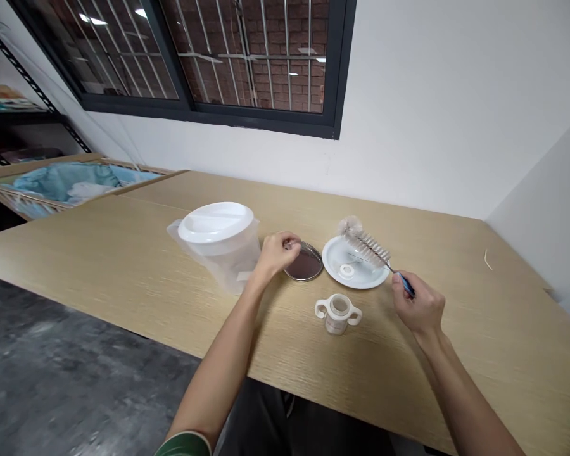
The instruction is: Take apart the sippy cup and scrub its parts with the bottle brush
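Observation:
My right hand [418, 303] is closed round the blue handle of a bottle brush [370, 247], whose white bristles are raised over a white plate [356, 282]. A small white ring [346, 272] lies on that plate. Over the left edge of a round dark tray with a metal rim [304, 269] is my left hand [279, 251], its fingers curled together; whether they hold anything small is hidden. A small clear bottle with two cream handles [337, 313] stands upright and open-topped between my forearms. Left of my left hand is a translucent pitcher [228, 253] with a white lid.
A wooden-edged crib or basket with blue cloth [66, 180] adjoins the table [142, 253] at the far left. A small pale bent strip [487, 259] lies at the right. Behind the table are a wall and a barred window [256, 57].

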### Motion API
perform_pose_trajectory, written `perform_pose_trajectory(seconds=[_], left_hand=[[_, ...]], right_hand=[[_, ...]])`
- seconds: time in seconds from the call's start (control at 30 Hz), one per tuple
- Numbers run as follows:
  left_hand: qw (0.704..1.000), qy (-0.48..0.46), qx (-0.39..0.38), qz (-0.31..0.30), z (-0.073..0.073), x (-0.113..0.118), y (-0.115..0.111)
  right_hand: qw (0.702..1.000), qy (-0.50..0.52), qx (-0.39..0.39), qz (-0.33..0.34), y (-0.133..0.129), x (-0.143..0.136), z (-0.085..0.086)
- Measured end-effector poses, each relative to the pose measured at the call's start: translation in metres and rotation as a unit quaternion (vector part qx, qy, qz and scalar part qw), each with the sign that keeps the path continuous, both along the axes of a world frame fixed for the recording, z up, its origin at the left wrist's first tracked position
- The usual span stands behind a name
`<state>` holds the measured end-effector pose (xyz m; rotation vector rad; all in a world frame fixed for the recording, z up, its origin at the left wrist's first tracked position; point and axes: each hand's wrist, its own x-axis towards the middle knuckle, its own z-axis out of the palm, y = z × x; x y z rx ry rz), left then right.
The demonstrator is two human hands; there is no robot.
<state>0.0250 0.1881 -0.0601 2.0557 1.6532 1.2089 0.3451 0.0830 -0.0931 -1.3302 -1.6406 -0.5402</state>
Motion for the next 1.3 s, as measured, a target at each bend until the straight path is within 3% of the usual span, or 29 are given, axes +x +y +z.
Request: perform_pose_trajectory(seconds=[0.1, 0.17, 0.33, 0.5, 0.77, 0.9, 1.0, 1.1, 1.17, 1.3], left_hand=[[0.987, 0.13, -0.078, -0.044, -0.006, 0.002, -0.001], [0.978, 0.178, -0.09, -0.052, -0.009, 0.005, -0.001], [0.985, 0.172, -0.004, -0.002, -0.013, 0.003, 0.002], [0.989, 0.146, 0.018, 0.015, -0.015, 0.003, 0.006], [0.977, 0.116, 0.099, -0.149, -0.02, 0.036, -0.007], [0.971, 0.122, 0.096, -0.18, -0.03, 0.046, -0.01], [0.974, 0.105, 0.076, -0.187, -0.027, 0.053, -0.007], [0.959, 0.114, 0.013, -0.258, -0.012, 0.068, 0.003], [0.934, 0.169, -0.064, -0.307, -0.002, 0.082, 0.012], [0.872, 0.316, -0.189, -0.323, 0.008, 0.109, 0.034]], right_hand=[[1.0, -0.005, 0.005, -0.002, 0.0, 0.0, 0.0], [1.0, -0.007, 0.006, -0.002, 0.0, 0.0, 0.0], [1.0, -0.004, 0.0, -0.006, 0.0, 0.0, 0.001], [0.999, 0.018, 0.01, -0.033, 0.003, 0.005, 0.001], [0.993, 0.073, 0.018, -0.087, 0.01, 0.013, 0.003], [0.991, 0.091, 0.034, -0.091, 0.011, 0.013, 0.004], [0.991, 0.09, 0.037, -0.089, 0.012, 0.012, 0.003], [0.992, 0.09, 0.026, -0.087, 0.014, 0.01, 0.001], [0.991, 0.094, 0.022, -0.091, 0.015, 0.01, -0.001], [0.989, 0.11, 0.007, -0.1, 0.016, 0.011, -0.002]])
